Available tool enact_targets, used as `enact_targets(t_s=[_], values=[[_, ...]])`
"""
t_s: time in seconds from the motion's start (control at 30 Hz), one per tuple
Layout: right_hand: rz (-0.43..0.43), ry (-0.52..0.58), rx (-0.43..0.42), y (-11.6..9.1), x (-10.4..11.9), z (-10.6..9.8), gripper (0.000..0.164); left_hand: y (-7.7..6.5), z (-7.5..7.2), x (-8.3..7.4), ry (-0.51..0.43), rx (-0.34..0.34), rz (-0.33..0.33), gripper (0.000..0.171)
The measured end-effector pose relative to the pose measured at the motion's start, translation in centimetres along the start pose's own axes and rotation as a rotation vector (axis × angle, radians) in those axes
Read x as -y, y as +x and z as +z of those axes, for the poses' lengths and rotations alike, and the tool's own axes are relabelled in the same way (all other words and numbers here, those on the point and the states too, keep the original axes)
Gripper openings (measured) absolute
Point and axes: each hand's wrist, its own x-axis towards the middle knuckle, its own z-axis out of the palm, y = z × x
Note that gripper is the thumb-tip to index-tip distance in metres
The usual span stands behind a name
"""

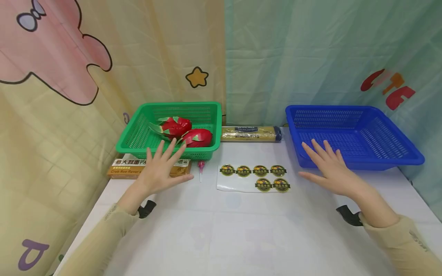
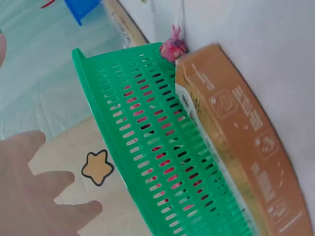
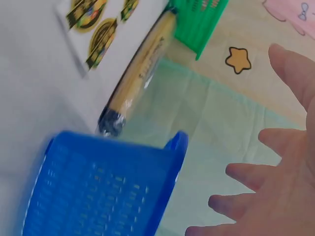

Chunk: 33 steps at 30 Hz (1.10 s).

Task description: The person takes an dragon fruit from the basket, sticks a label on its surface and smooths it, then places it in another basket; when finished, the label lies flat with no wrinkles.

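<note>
My left hand [image 1: 157,174] is spread with straight fingers, holding nothing, in front of the green basket [image 1: 169,154]. Two red dragon fruits [image 1: 177,126] with green leaf tips lie in that basket. Below the left hand is a brown pasta box [image 1: 126,172], partly covered by it in the head view. A lollipop [image 1: 201,165] with a pink wrapper lies just right of the left thumb. My right hand [image 1: 333,172], also spread and without anything in it, is at the near left side of the blue basket [image 1: 348,163], whose inside shows no contents.
A sheet of round fruit stickers [image 1: 238,184] lies mid-table on the white cloth [image 1: 221,230]. Behind it, a yellow spaghetti pack [image 1: 251,134] with a dark end lies between the baskets. Patterned curtains [image 1: 262,57] hang along the back and left. Black wrist straps [image 1: 349,216] show at both wrists.
</note>
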Motion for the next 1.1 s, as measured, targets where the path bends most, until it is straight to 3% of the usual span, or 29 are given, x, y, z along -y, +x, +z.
enact_targets(t_s=[0.2, 0.37, 0.5, 0.6, 0.73, 0.83, 1.0, 1.1], values=[[-0.072, 0.119, -0.117, 2.0, 1.9, 1.3, 0.081, -0.9, 1.4, -0.3, -0.267, -0.163, -0.051, 0.082], [-0.176, 0.214, -0.183, 4.4, 3.9, 3.1, 0.075, -1.0, 3.1, -0.7, -0.554, -0.298, -0.163, 0.071], [-0.266, 0.411, -0.183, 6.7, 5.8, 4.1, 0.066, -0.4, 3.8, -1.1, -0.792, -0.335, -0.262, 0.063], [-0.303, 0.543, -0.171, 8.1, 7.7, 4.4, 0.06, 0.2, 3.9, -1.4, -0.904, -0.346, -0.351, 0.056], [-0.312, 0.687, -0.137, 9.9, 10.7, 3.9, 0.051, 1.0, 4.0, -1.7, -0.994, -0.379, -0.485, 0.05], [-0.305, 0.742, -0.118, 11.6, 12.1, 3.7, 0.046, 1.7, 4.4, -1.7, -1.046, -0.419, -0.549, 0.045], [-0.321, 0.709, -0.1, 16.0, 12.2, 5.0, 0.044, 2.7, 5.4, -1.2, -1.083, -0.544, -0.589, 0.037], [-0.34, 0.658, -0.087, 18.4, 12.6, 5.8, 0.045, 3.1, 5.8, -1.0, -1.085, -0.585, -0.592, 0.034]])
